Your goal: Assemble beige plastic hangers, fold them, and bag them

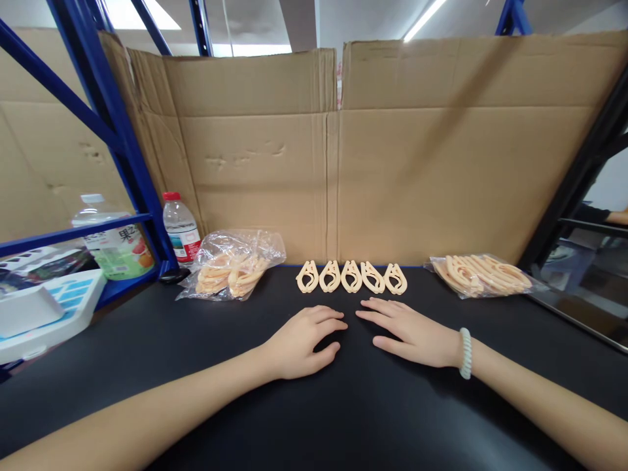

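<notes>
My left hand [311,341] lies palm down on the black tabletop, fingers apart and holding nothing. Opposite it, my right hand [409,331] also rests flat with its fingers spread, and a pale coiled band [466,353] circles that wrist. A small gap separates the two sets of fingertips. Just beyond them stretches a row of several cream plastic pieces, teardrop-shaped with a hook inside, that look like folded travel hangers [351,277]. Neither hand touches the row. More such pieces are in a clear plastic bag [235,265] at the back left and in another clear bag [481,275] at the back right.
Cardboard panels [432,163] wall off the back. At the left are a red-capped bottle [180,229], a larger labelled bottle [115,242], a blue metal frame [122,144] and a white-and-blue plastic object [53,314]. A dark frame [559,190] borders the right; part of another person's arm [615,216] shows beyond.
</notes>
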Motion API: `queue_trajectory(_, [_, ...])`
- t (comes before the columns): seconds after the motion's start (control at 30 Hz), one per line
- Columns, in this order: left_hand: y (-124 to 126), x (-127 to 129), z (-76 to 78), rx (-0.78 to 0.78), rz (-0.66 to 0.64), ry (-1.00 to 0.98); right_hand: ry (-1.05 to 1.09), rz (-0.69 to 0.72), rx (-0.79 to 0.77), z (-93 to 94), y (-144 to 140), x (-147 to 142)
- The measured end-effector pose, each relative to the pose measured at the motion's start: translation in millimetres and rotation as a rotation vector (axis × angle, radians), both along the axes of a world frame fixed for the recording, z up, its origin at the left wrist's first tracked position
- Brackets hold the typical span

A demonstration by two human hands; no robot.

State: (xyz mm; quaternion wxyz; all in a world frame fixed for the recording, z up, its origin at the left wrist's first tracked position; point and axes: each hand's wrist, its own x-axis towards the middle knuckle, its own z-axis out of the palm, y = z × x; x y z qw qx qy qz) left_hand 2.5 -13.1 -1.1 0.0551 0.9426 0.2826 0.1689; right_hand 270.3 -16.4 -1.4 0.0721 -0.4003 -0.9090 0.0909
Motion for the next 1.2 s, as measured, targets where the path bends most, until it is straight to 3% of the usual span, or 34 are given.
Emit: queue_trajectory(1.2, [-1.9,-0.2,-0.2,0.034,0.013,-0.031,0.038,0.027,0.012,2.2,0.3,0.8])
